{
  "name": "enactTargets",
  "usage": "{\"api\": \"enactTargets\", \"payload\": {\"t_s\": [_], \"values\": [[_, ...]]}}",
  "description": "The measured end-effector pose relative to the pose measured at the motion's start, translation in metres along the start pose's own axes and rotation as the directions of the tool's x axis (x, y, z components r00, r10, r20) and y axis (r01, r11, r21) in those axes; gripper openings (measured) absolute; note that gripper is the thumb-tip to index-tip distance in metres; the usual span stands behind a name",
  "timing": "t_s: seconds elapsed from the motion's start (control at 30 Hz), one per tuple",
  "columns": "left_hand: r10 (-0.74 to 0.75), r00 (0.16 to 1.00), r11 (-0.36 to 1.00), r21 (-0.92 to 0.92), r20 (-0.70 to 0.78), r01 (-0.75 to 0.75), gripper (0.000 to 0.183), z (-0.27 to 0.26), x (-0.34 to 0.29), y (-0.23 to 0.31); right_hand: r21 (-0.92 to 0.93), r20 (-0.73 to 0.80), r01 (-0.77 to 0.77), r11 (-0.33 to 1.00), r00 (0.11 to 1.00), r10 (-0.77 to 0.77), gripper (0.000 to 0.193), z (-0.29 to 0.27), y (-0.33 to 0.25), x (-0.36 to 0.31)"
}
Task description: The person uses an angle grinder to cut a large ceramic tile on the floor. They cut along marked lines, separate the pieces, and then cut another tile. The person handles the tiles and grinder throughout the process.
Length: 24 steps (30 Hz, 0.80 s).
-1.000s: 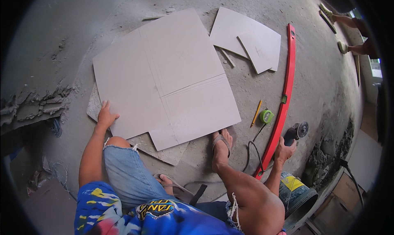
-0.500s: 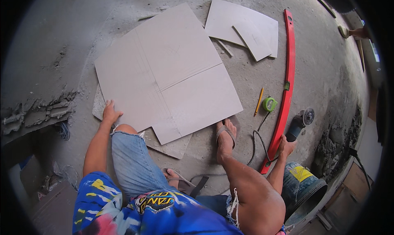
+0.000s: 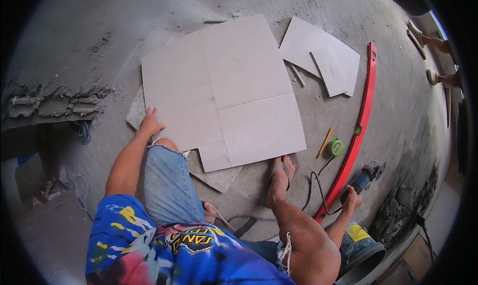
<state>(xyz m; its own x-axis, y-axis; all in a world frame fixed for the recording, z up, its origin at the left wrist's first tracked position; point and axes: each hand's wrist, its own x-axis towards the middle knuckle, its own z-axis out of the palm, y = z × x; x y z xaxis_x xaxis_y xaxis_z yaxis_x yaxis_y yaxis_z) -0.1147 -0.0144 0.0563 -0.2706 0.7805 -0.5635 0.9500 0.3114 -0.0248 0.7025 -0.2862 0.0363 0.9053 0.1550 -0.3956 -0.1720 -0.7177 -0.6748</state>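
A large pale tile (image 3: pixel 254 61) lies on the floor before me, a scored or cut line across it and a notch at its near edge. My left hand (image 3: pixel 152 122) rests on its left edge, thumb and fingers apart. Out to the right, my right hand (image 3: pixel 352 199) is closed around the body of an angle grinder (image 3: pixel 366 175), held beyond the red spirit level (image 3: pixel 367 93). The grinder's disc points away from me. Its black cord (image 3: pixel 312 180) loops over the floor. Beneath the tile, rough slabs (image 3: pixel 219 180) stick out.
Tile offcuts (image 3: pixel 338 68) lie at the far right of the tile. A pencil (image 3: pixel 324 142) and a green tape measure (image 3: pixel 336 147) sit beside my sandalled foot (image 3: pixel 280 180). A bucket (image 3: pixel 361 245) lies at lower right. Another person's feet (image 3: pixel 432 77) show at the right rim.
My view has shifted, so the floor things appear lower and further right. The grinder has turned in my right hand's grip, its disc now seen more edge-on. My left hand stays on the tile.
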Motion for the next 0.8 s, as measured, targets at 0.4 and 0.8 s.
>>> {"api": "enactTargets", "payload": {"t_s": [0.4,0.8], "values": [[0.615,0.789,0.717,-0.413,-0.003,-0.561,0.066,0.015,-0.131,0.158,0.226,0.391,0.270,0.936,0.855,-0.341,0.032,-0.020,-0.208,-0.158],[0.745,0.626,0.667,-0.258,0.230,-0.698,0.055,0.035,-0.193,0.148,0.226,0.656,0.577,0.785,0.505,-0.561,0.051,-0.049,-0.345,-0.329]]}}
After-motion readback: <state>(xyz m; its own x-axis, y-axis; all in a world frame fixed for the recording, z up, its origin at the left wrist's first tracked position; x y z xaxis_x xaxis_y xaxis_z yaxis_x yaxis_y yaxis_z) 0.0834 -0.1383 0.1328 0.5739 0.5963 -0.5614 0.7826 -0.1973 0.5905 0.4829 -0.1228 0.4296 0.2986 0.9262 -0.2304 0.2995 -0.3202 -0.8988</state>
